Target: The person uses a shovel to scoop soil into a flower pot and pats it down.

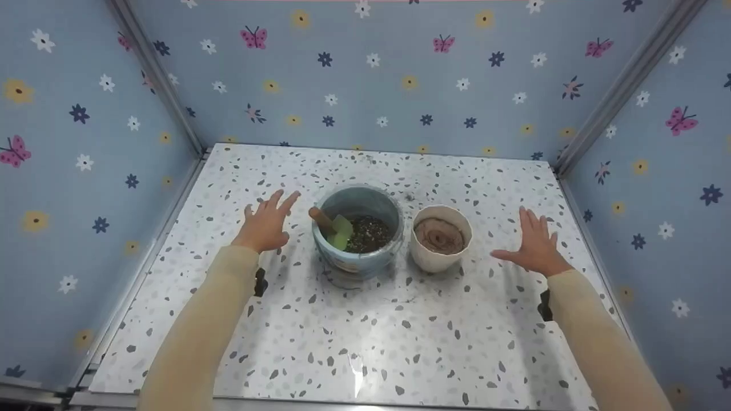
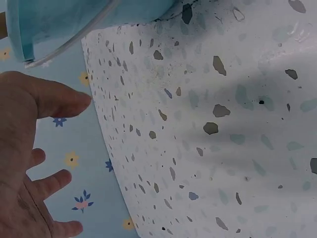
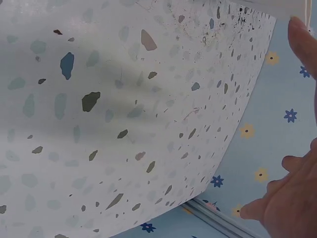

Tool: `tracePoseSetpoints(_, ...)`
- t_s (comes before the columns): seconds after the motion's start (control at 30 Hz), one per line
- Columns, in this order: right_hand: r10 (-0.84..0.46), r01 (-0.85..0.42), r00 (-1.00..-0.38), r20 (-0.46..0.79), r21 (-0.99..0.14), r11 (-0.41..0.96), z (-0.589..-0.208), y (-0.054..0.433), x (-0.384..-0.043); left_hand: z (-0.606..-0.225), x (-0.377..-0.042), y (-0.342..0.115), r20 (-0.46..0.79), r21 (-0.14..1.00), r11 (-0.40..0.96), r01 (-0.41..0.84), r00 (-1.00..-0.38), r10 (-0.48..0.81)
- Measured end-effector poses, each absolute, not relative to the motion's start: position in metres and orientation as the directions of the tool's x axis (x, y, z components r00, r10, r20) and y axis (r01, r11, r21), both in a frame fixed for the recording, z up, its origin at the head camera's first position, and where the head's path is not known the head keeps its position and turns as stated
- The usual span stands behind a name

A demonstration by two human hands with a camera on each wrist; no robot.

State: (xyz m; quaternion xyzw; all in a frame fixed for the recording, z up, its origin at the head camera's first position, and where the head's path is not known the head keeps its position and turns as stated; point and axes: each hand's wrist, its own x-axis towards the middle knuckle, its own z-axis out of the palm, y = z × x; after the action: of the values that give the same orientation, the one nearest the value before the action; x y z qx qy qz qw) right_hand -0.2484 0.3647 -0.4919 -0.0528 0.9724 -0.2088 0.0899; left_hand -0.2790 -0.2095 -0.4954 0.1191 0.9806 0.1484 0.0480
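Note:
A light-blue pot point(image 1: 365, 266) with dark soil point(image 1: 374, 233) inside stands mid-table. Leaning in it is a small trowel with a green blade point(image 1: 341, 229) and a wooden handle point(image 1: 320, 217). To its right is a smaller white pot point(image 1: 434, 261), filled near the top with brown, ring-patterned material point(image 1: 440, 236). My left hand point(image 1: 265, 225) hovers left of the blue pot, fingers spread and holding nothing; its thumb point(image 2: 64, 99) shows below that pot in the left wrist view. Right of the white pot, my right hand point(image 1: 534, 245) is also spread and holds nothing.
Both pots stand on a white speckled tabletop point(image 1: 320, 342). Blue walls point(image 1: 377, 74) with flowers and butterflies rise at the back and both sides, with metal posts point(image 1: 628, 85) at the back corners. A few dark crumbs point(image 1: 409, 197) lie behind and between the pots.

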Motion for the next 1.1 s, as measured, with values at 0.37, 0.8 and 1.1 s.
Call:
tracePoseSetpoints(0.37, -0.243, -0.082, -0.950, -0.197, -0.593, 0.801, -0.492, 0.331, -0.257, -0.455, -0.283, -0.171, 0.092, 0.352, 0.900, 0.256, -0.967, 0.239)
tracePoseSetpoints(0.8, -0.300, -0.097, -0.928, -0.220, -0.636, 0.766, -0.499, 0.274, -0.265, -0.443, -0.273, -0.110, -0.090, 0.183, 0.917, 0.355, -0.923, 0.375)
tracePoseSetpoints(1.1, -0.328, -0.111, -0.921, -0.208, -0.668, 0.736, -0.501, 0.261, -0.268, -0.445, -0.274, -0.104, -0.101, 0.037, 0.951, 0.308, -0.945, 0.311)
